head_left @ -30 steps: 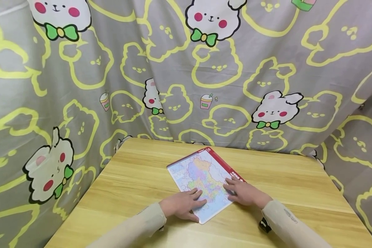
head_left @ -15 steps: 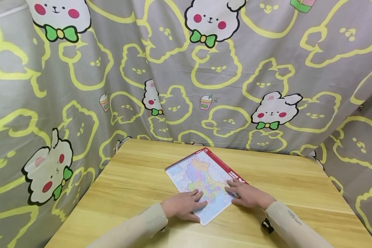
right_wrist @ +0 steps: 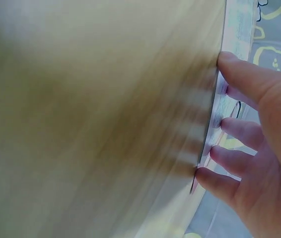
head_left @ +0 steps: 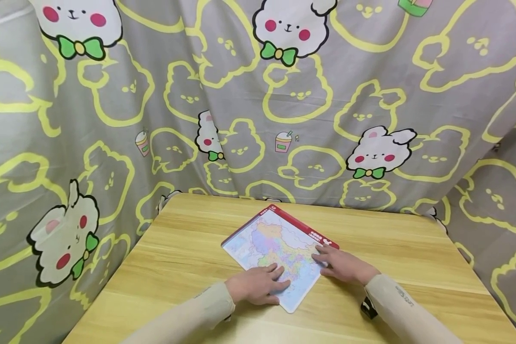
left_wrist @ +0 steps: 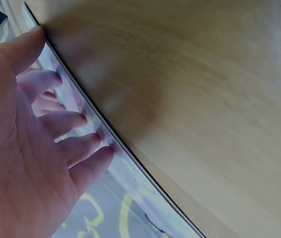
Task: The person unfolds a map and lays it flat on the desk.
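Observation:
A thin, flat map (head_left: 279,239) with a red band along its far edges lies turned at an angle on the wooden table. Pastel regions are printed across its middle. My left hand (head_left: 255,285) rests on its near left part with fingers spread; in the left wrist view, the fingertips (left_wrist: 108,151) touch the surface and the thumb sits at the edge. My right hand (head_left: 344,265) touches the right corner with outstretched fingers. In the right wrist view, the right hand's fingertips (right_wrist: 215,151) press along the map's edge. Neither hand grips it, and part of the map is covered by the hands.
The wooden table (head_left: 176,258) extends around the map on all sides. A grey curtain (head_left: 241,86) with yellow outlines and rabbit faces hangs behind the table and along both sides. A small black item (head_left: 368,308) shows under the right wrist.
The map has turned counterclockwise: its far corner has swung left and its near corner right. Both hands have stayed on it, and the left has shifted slightly right.

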{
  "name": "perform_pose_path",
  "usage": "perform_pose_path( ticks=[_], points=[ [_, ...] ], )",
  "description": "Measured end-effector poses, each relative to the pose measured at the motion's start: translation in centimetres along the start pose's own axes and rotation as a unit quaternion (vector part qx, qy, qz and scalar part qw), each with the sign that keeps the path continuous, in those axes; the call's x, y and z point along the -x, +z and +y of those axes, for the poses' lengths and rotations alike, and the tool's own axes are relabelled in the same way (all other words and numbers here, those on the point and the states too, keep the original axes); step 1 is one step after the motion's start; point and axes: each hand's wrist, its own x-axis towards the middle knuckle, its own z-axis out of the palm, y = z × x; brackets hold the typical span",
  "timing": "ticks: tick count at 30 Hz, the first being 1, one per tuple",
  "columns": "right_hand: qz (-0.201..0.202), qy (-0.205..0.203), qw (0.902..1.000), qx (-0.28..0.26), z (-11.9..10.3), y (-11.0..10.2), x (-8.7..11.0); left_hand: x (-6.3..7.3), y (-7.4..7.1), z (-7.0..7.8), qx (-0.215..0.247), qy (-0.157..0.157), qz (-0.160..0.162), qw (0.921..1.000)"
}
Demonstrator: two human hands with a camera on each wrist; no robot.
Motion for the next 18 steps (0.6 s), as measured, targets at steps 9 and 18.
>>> perform_pose_path(
  ticks=[9,18],
  points=[
    [-0.002,0.023,0.9997,-0.004,0.8,-0.2,-0.7,-0.5,-0.2,0.5,-0.006,0.002,0.003,1.0000],
    [0.001,0.035,0.9993,0.008,1.7,-0.1,-1.5,-0.9,-0.5,0.7,-0.013,-0.003,0.014,0.9998]
  ],
)
